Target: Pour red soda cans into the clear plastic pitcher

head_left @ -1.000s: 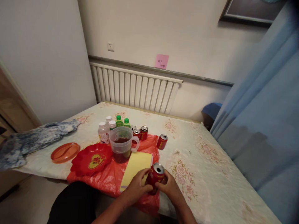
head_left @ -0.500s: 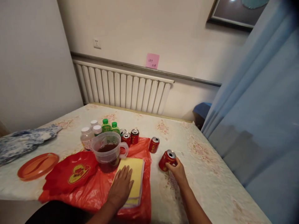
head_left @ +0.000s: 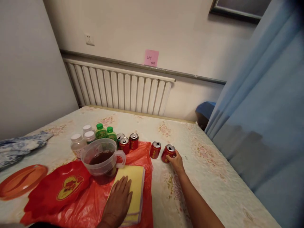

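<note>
Starting at your far left, you have a blue-and-white cloth (head_left: 21, 146) lying crumpled behind an orange lid (head_left: 22, 181) on the flower-patterned counter (head_left: 213, 190). Next comes your red scalloped plate (head_left: 45, 196), its yellow emblem facing up, over the crinkled red plastic sheet (head_left: 147, 193). Behind it you have three white-capped bottles (head_left: 77, 146), grouped close together, and then your clear jug (head_left: 101, 172), which holds dark liquid and has its handle turned to the right. Two green-capped bottles (head_left: 101, 132) stand behind the jug.

Your left hand (head_left: 118, 202) is pressed palm down on the yellow pad (head_left: 136, 186), fingers extended and slightly apart; the pad lies on the red sheet, right of the plate. Beyond the pad, you have three opened cans (head_left: 124, 146) clustered near the jug handle, one of them partly hidden.

Farther right, a single red can (head_left: 155, 150) stands upright beside the sheet's edge. Just to its right is your held can (head_left: 167, 155), upright with its opened top facing up, pinched around the side between the thumb and fingers of your right hand (head_left: 176, 162). You cannot tell whether its base touches the counter. At your far right hangs the blue curtain (head_left: 256, 104).
</note>
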### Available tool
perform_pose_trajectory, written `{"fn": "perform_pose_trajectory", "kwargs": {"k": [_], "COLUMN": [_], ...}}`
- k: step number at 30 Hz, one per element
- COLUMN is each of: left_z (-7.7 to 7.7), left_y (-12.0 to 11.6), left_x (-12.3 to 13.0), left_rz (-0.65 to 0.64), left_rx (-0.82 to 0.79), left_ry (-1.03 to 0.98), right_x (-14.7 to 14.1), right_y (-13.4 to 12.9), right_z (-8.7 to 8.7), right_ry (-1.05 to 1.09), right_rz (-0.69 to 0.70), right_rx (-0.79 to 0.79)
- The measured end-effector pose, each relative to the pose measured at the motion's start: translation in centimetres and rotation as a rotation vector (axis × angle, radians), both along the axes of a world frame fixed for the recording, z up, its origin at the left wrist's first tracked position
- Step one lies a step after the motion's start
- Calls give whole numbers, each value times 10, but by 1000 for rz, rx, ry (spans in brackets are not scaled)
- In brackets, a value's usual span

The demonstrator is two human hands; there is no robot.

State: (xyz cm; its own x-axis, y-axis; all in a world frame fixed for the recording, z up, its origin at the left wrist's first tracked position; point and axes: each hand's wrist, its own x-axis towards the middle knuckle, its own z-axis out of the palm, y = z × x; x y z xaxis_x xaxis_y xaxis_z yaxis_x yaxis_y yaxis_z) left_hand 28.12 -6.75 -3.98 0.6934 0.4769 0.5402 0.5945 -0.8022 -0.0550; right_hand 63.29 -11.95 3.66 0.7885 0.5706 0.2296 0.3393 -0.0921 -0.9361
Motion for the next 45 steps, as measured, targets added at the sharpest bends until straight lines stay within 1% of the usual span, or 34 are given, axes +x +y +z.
{"fn": "perform_pose_trajectory", "kwargs": {"k": [6, 11, 19, 25, 29, 36, 45], "left_z": [3, 6, 5, 5, 6, 5, 7], "left_y": [0, 0, 0, 0, 0, 0, 0], "left_x": [1, 0, 1, 1, 1, 1, 2], "left_rz": [1, 2, -2, -10, -19, -9, -8], "left_rx": [16, 48, 6, -7, -14, -38, -2], "left_ry": [-10, 20, -5, -20, -38, -35, -19], "right_x": [8, 8, 5, 3, 4, 5, 7], "right_y": [17, 23, 16, 13, 14, 15, 16], "right_z": [-14, -22, -40, -53, -57, -58, -60], "right_ry": [-6, 4, 51, 62, 58, 35, 2], "right_rz": [5, 25, 75, 59, 43, 53, 60], "right_rx": [9, 25, 36, 24, 18, 20, 1]}}
